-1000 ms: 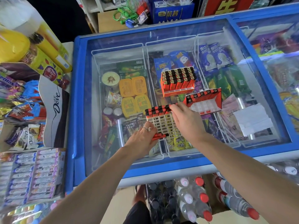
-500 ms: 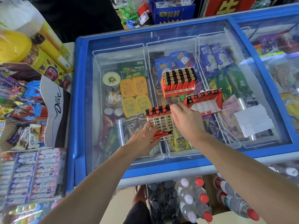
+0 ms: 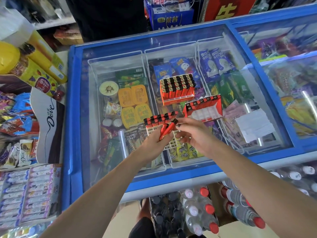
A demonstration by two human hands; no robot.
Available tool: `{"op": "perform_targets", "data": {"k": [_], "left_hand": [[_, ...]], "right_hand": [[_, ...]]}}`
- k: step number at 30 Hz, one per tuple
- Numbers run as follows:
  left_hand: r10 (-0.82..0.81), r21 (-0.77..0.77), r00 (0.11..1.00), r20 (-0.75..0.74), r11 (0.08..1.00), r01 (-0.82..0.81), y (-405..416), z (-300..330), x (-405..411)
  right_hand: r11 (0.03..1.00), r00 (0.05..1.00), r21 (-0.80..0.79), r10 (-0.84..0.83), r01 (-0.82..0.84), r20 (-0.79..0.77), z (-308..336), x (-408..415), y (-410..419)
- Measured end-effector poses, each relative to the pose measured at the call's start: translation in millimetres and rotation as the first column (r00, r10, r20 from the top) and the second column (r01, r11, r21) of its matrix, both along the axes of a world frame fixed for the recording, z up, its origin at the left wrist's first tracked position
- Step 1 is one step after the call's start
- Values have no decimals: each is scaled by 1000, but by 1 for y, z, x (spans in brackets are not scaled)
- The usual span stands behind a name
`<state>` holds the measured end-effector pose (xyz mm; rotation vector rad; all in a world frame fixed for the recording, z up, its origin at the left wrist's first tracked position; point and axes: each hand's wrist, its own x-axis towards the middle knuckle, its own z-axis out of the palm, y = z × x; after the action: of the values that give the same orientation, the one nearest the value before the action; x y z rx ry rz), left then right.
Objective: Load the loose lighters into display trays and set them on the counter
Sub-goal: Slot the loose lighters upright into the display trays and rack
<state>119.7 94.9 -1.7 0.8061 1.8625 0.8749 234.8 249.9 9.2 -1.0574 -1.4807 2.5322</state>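
From the head view, we are in the middle of filling the white plastic grid tray [image 3: 169,141], which sits on the glass freezer lid [image 3: 120,66]. Our left hand [image 3: 154,141] grips two loose red lighters [image 3: 167,130]. Our right hand [image 3: 193,133], fingers bent, pinches the top of one, we think. Next we must pull it free and stand it in an empty slot.

The grid tray holds one row at its twelve o'clock edge. At one o'clock, the red cardboard tray [image 3: 203,109] holds one row. At twelve o'clock, the full red lighter box [image 3: 177,89] stands packed.
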Motion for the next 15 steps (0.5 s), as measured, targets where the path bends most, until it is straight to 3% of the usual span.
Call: {"op": "perform_targets", "data": {"k": [5,8,10,12,15], "left_hand": [[-30,-41,999,-40,999,29,3,-6,1],[-35,-118,986,-164,993,16,0,-14,-3],[-29,-159,969,-244,987,-11,-4,-19,-9],[-54,-195,950,-308,981,-7,-9,-25,-14],[-102,-236,928,-358,972,16,-14,-33,-19]], "right_hand": [[998,998,32,-45,46,-34,-1,0,4],[972,998,226,-67,66,-1,1,-1,9],[868,992,491,-116,78,47,0,-1,14],[670,993,742,-102,24,60,0,-1,18],[434,997,898,29,-74,68,1,-4,17]]}}
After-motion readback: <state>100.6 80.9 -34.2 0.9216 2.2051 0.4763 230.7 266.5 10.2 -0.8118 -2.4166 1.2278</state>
